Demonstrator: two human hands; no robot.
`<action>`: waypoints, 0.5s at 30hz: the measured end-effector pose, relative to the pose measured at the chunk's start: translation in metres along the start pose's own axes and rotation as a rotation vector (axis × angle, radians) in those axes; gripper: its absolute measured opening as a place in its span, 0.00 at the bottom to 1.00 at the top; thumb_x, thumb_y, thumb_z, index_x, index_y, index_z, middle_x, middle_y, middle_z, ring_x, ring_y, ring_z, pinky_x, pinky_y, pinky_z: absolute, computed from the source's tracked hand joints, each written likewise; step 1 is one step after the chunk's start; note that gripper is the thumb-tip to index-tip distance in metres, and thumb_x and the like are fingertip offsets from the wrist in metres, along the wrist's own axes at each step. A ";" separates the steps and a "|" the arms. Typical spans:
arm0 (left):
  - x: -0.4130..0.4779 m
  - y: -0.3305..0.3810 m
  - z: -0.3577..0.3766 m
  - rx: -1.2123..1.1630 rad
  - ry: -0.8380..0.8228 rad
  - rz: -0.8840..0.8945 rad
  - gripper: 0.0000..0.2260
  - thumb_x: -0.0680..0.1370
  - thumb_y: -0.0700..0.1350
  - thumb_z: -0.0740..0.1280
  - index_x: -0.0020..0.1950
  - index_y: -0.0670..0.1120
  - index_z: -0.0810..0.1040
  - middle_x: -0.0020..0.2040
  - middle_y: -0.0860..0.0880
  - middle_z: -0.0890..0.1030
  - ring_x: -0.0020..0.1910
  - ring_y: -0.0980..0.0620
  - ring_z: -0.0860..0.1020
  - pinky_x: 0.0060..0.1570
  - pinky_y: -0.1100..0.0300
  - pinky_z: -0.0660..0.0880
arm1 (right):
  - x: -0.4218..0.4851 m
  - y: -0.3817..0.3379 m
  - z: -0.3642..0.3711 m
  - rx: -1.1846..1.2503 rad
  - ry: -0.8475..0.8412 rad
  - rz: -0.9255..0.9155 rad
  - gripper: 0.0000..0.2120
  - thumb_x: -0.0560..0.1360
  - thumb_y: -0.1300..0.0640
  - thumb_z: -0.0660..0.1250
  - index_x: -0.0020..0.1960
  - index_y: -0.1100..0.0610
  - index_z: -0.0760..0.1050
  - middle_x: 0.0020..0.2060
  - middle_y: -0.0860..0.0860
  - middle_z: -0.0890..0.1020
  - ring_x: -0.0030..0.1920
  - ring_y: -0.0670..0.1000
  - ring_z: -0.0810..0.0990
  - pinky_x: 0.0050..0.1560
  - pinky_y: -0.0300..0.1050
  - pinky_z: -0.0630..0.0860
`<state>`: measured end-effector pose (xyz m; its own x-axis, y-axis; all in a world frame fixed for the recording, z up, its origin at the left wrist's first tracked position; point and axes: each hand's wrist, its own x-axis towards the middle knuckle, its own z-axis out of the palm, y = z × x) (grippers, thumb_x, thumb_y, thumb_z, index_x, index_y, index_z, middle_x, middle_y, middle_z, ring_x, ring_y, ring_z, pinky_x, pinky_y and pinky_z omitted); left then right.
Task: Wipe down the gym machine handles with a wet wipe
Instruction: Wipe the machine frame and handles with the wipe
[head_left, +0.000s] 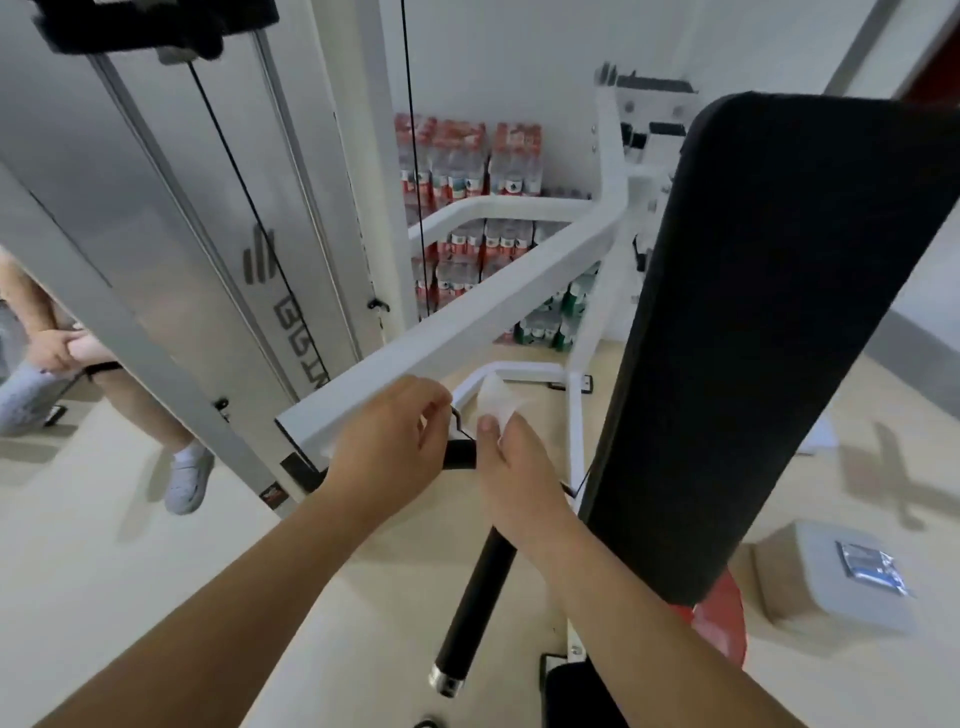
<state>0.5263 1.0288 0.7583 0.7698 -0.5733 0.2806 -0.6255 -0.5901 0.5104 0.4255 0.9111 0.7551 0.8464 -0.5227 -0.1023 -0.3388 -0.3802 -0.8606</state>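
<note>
We see a crumpled, thin white wet wipe (496, 401) pinched upright at our fingertips just above a long black foam-covered bar handle (474, 597) with a silver metal end cap, which slants down toward us from its hook below the white steel machine frame (467, 332).

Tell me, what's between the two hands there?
In the head view, a short stretch of the black handle shows between the left hand and the right hand, which holds the wet wipe.
</note>
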 end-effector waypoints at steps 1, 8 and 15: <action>0.004 -0.015 -0.006 0.112 0.018 0.078 0.05 0.80 0.46 0.67 0.52 0.51 0.82 0.46 0.55 0.81 0.43 0.52 0.79 0.42 0.55 0.77 | 0.001 0.003 0.016 -0.233 -0.002 -0.095 0.16 0.87 0.48 0.51 0.47 0.52 0.72 0.41 0.49 0.76 0.43 0.52 0.74 0.49 0.52 0.72; 0.044 -0.097 -0.016 0.377 -0.085 0.209 0.05 0.77 0.46 0.69 0.51 0.53 0.82 0.43 0.52 0.78 0.40 0.48 0.77 0.37 0.57 0.71 | 0.003 0.013 0.051 -1.021 0.142 -0.281 0.20 0.83 0.45 0.53 0.60 0.56 0.78 0.45 0.54 0.80 0.41 0.58 0.77 0.40 0.55 0.73; 0.048 -0.108 -0.014 0.163 -0.021 0.221 0.03 0.76 0.51 0.71 0.45 0.53 0.83 0.39 0.55 0.78 0.37 0.52 0.77 0.34 0.59 0.69 | 0.032 -0.020 0.096 -1.132 0.056 -0.350 0.23 0.82 0.47 0.51 0.39 0.55 0.79 0.31 0.52 0.81 0.30 0.57 0.77 0.39 0.52 0.69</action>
<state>0.6323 1.0735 0.7284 0.6102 -0.7093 0.3528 -0.7918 -0.5319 0.3001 0.4989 0.9748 0.7215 0.9557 -0.2779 0.0972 -0.2869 -0.9531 0.0964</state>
